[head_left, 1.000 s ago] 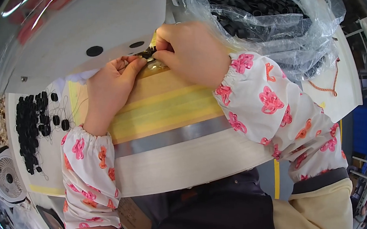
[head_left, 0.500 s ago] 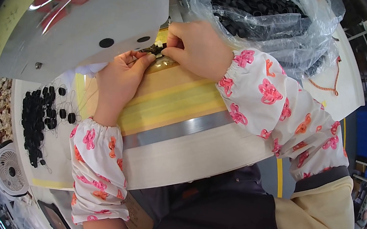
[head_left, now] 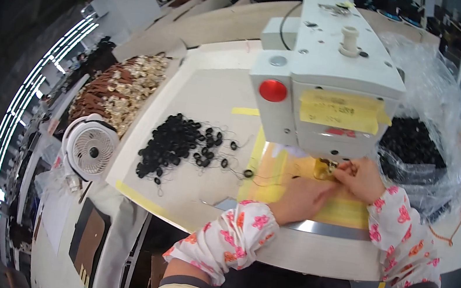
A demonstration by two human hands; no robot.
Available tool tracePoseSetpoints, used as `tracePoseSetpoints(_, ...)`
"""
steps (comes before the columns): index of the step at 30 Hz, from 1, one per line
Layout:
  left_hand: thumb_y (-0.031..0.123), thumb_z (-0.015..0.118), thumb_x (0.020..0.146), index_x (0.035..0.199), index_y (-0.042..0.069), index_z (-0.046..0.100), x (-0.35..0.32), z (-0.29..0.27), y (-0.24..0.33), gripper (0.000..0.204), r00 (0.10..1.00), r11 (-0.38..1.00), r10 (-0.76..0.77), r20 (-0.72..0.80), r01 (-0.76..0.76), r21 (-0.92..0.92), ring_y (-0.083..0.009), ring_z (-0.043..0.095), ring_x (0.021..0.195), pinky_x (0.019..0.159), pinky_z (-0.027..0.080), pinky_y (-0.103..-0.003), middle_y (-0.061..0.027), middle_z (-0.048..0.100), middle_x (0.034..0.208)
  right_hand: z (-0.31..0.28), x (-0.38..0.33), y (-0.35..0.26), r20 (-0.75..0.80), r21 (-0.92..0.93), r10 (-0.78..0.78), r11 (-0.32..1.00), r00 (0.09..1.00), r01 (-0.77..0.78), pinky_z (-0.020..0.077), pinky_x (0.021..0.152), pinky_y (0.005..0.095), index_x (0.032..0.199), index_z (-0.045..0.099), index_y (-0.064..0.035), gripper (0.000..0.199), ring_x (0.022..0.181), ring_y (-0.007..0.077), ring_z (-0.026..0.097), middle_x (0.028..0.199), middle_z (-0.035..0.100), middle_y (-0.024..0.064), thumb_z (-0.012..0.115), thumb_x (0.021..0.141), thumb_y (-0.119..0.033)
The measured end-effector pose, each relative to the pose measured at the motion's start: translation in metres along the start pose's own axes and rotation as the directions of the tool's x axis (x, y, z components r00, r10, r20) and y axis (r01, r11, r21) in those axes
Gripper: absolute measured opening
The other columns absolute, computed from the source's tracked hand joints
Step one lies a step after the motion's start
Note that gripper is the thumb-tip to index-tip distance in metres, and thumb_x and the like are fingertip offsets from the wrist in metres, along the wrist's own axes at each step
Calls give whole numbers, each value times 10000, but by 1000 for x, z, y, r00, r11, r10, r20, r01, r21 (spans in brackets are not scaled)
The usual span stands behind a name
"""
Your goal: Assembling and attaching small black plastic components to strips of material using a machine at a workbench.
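Both hands curled together beneath sewing machine, fingertips touching.

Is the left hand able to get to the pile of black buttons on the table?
Probably yes. The left hand rests on the table, and the black buttons lie in the open on its left side. Only bare tabletop and some thin threads lie between them.

Left hand: bare, no glove. Right hand: bare, no glove. Both forearms: loose white oversleeves printed with pink and orange flowers, gathered at wrist and elbow. Upper arms: pale yellow sleeves with a dark band at the oversleeve edge. Torso: dark garment, possibly an apron, with brown straps at the lower edge.
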State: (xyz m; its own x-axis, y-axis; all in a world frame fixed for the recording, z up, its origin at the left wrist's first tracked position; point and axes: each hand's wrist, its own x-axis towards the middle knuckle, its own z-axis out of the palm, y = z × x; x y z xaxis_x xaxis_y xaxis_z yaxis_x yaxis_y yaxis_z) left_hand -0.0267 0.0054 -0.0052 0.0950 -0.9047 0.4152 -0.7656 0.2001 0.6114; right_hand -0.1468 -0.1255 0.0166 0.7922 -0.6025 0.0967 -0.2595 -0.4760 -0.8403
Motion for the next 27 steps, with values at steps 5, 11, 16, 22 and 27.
tracePoseSetpoints(5, 167, 544, 796, 879, 84, 619, 6, -9, 0, 139, 990, 993, 111, 86, -107, -46, -292, 558, 554, 513, 435, -354, -125, 576, 636, -6, -2, -2, 201, 205, 144, 961, 969, -186, 408, 393, 214, 769, 547, 18, 141, 474, 79, 545, 589, 562, 42, 628, 760, -98)
tracePoseSetpoints(11, 206, 519, 833, 851, 40, 610, 19, -12, -12, 190, 977, 940, -41, -208, -33, -341, -243, 552, 543, 528, 425, -304, -109, 563, 615, 16, -31, -10, 208, 89, -106, 992, 972, 89, 410, 482, 240, 793, 519, 20, 116, 520, 98, 511, 609, 555, 52, 598, 729, -35)
tracePoseSetpoints(16, 225, 501, 844, 785, 36, 603, 16, -10, -12, 223, 1000, 963, -13, 7, 15, -268, -250, 539, 539, 521, 410, -321, -123, 546, 596, 8, -48, -46, 382, 154, -193, 978, 904, 143, 412, 485, 241, 798, 525, 10, 99, 532, 114, 529, 611, 537, 45, 592, 738, -31)
tracePoseSetpoints(22, 210, 588, 784, 919, 90, 610, 18, -16, -18, 182, 980, 968, -196, 15, 196, -154, -243, 587, 551, 515, 450, -310, -121, 584, 624, -2, -14, -10, 235, 394, 63, 906, 970, -154, 402, 454, 207, 899, 479, -18, 104, 495, 66, 499, 654, 543, 30, 530, 834, -81)
tracePoseSetpoints(27, 136, 637, 748, 951, 64, 620, 22, -23, -15, 216, 953, 947, -281, 114, 294, -132, -75, 443, 450, 454, 369, -219, -40, 505, 517, -2, 1, -1, 330, 323, 51, 932, 942, -163, 406, 435, 210, 863, 431, -34, 138, 511, 82, 518, 669, 551, 40, 548, 838, -103)
